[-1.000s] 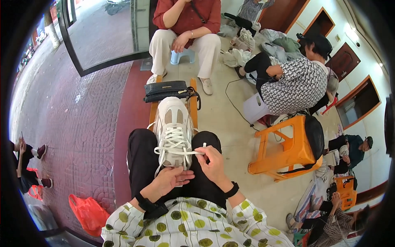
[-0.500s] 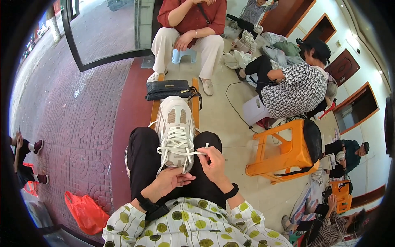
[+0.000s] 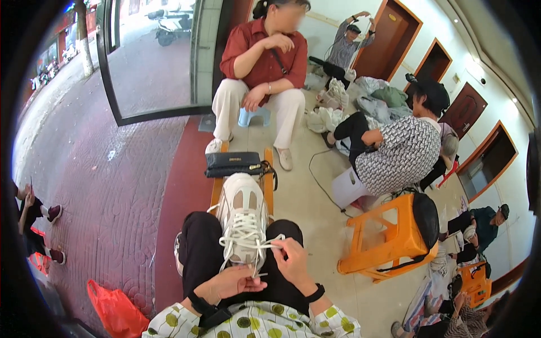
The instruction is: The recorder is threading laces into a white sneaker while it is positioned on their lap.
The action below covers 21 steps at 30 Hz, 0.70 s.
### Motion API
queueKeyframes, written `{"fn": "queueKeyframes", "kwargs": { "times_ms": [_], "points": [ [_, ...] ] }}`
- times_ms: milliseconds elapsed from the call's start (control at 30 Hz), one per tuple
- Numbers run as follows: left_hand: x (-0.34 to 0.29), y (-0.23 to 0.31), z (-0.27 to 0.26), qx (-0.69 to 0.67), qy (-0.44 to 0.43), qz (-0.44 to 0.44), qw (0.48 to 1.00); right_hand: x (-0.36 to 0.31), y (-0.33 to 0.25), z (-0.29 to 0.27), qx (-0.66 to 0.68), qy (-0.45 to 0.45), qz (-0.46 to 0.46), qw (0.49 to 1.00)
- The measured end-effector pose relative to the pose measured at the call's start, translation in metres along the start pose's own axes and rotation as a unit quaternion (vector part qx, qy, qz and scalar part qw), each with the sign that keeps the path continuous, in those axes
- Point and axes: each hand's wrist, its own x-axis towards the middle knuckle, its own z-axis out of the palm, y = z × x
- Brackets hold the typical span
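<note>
A white and beige sneaker (image 3: 242, 208) rests on an orange-yellow wooden stand between my knees, its toe pointing away from me. White shoelaces (image 3: 246, 239) criss-cross its front, with a crossing near the ankle opening. My right hand (image 3: 292, 260) is closed in a pinch on one shoelace end, drawn out to the right. Below the sneaker's heel, my left hand (image 3: 234, 283) has its fingers curled, with the other lace end at its fingertips. A black zipped pouch (image 3: 234, 163) lies on the stand beyond the toe.
An orange plastic stool (image 3: 389, 239) with a black bag on it stands at right. A red plastic bag (image 3: 115, 310) lies at lower left. Ahead, a person in a red shirt (image 3: 262, 56) sits on a blue stool. Others sit at right near bagged goods.
The view has tilted up, so the scene sits lower in the picture. My left hand has come away from the sneaker's heel to a lace end; my right hand still pinches its lace.
</note>
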Motion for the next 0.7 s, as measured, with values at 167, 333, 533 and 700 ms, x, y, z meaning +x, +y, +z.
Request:
{"fn": "queueKeyframes", "kwargs": {
  "times_ms": [167, 333, 533, 700],
  "points": [
    [0.003, -0.004, -0.003, -0.001, 0.010, -0.002, 1.000, -0.001, -0.003, -0.002, 0.008, -0.008, 0.014, 1.000],
    [0.003, -0.008, -0.001, -0.003, 0.038, 0.000, 0.999, 0.000, -0.005, -0.003, 0.007, -0.007, 0.012, 1.000],
    [-0.004, -0.013, 0.000, 0.030, 0.049, -0.010, 0.998, -0.001, -0.003, 0.000, 0.019, 0.013, 0.001, 1.000],
    [-0.029, 0.000, 0.034, 0.055, 0.104, 0.055, 0.991, -0.001, 0.001, 0.002, 0.003, 0.003, -0.001, 1.000]
  ]
}}
